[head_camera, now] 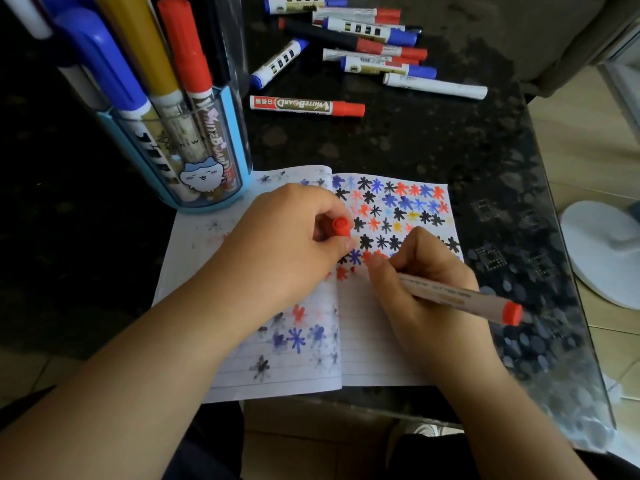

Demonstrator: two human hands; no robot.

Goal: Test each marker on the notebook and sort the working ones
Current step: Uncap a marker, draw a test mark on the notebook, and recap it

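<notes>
An open lined notebook [367,344] lies on the dark stone table, its right page covered with red, blue, black and yellow star marks. My right hand [426,289] grips a red-ended marker [460,299] with its tip down on the page among red marks. My left hand [287,244] rests on the notebook's left page and pinches the marker's red cap [341,226]. A blue pen holder [194,150] at the upper left holds several capped markers. A pile of loose markers [363,43] lies at the back of the table.
A single red whiteboard marker [308,105] lies apart between the pile and the notebook. The table's right edge [554,237] runs beside a tiled floor with a white round base [602,251] on it. A grey seat corner shows at the top right.
</notes>
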